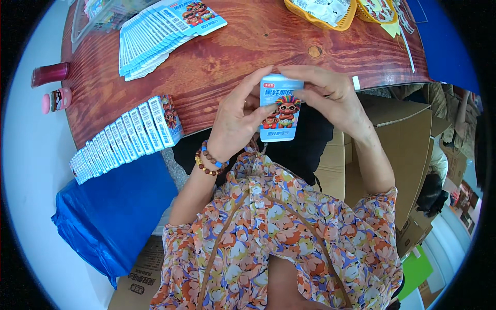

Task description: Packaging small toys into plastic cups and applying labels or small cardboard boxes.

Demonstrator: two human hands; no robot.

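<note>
Head view. Small light-blue carton [280, 109] sits at frame centre, held upright between both hands just below the near edge of the wooden tabletop [248, 46]. Its long axis runs top to bottom, printed face toward the camera. Left hand [238, 120] pinches the carton's left edge and upper corner; right hand [328, 98] closes over the top right corner, fingers across the top flap. Both grips are narrow, holding the carton; neither is nearer. A row of like cartons [126, 137] stands at left-centre, a fanned stack [155, 36] at upper left.
</note>
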